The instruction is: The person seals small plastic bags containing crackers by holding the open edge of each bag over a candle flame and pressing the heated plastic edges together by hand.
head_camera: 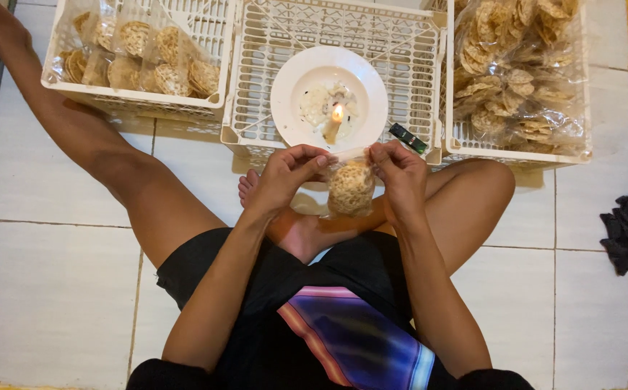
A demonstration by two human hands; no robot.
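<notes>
Cracker bag (351, 188), clear plastic, held up between both hands over lap; left hand (285, 177) and right hand (399, 173) pinch top edge, just beside lit candle (334, 123) on white plate (361, 79).

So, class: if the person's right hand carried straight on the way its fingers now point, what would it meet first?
The right hand points up and left, so it would probably first meet the lit candle on the white plate; depth is unclear.

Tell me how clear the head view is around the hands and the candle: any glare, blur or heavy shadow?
Head view: even, soft light with faint shadows under the legs; the candle flame blows out to a small bright spot on the white plate; both hands, left hand and right hand, and the bagged cracker look slightly soft.
</notes>
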